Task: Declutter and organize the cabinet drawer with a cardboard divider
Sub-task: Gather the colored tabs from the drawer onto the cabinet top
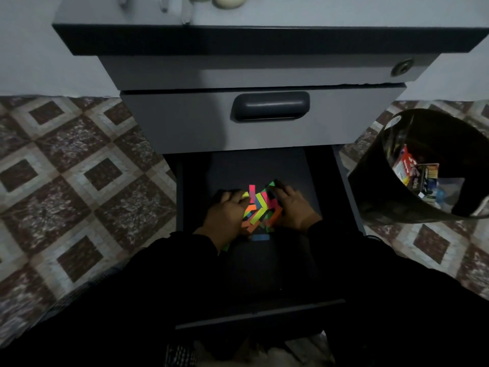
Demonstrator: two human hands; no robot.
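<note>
While hands point(260, 210) flank, neon paper strips point(260, 205) jumbled

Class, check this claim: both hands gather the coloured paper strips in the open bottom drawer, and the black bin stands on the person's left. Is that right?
One error: the head view shows the black bin on the person's right. Both hands, left and right, do gather the coloured paper strips in the open bottom drawer.

Dim room, diamond-patterned tile floor point(79, 168), pale wall point(31, 49).

Left hand point(229, 211) and right hand point(295, 206) lie palm-down (fingers spread), side by side.
</note>
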